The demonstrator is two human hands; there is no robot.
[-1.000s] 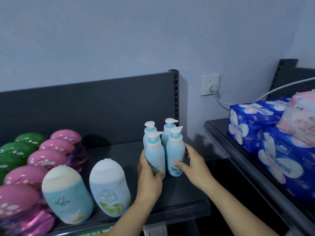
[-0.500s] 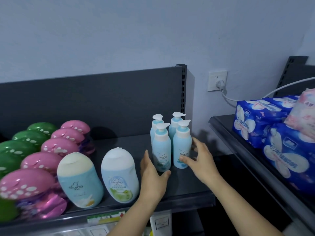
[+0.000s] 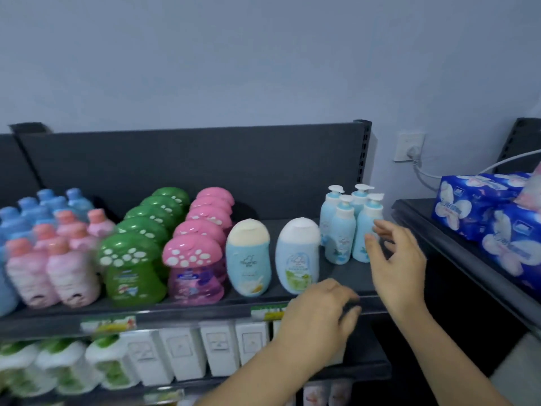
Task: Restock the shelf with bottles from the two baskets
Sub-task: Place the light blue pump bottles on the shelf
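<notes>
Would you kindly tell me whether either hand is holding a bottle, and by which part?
Nothing is held: the right hand is open beside the pump bottles, and the left hand is empty near the shelf edge.

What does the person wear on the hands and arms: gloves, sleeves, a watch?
Nothing that shows. The left hand and the right hand are bare, without gloves. Both forearms are bare to the picture's edge: no sleeve, watch or bracelet. Left fingers are too blurred to check for rings.

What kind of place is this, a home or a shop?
Most likely a small shop's toiletries aisle: dark metal shelving holds rows of identical mushroom-capped bottles, and price labels run along the shelf's front edge.
</notes>
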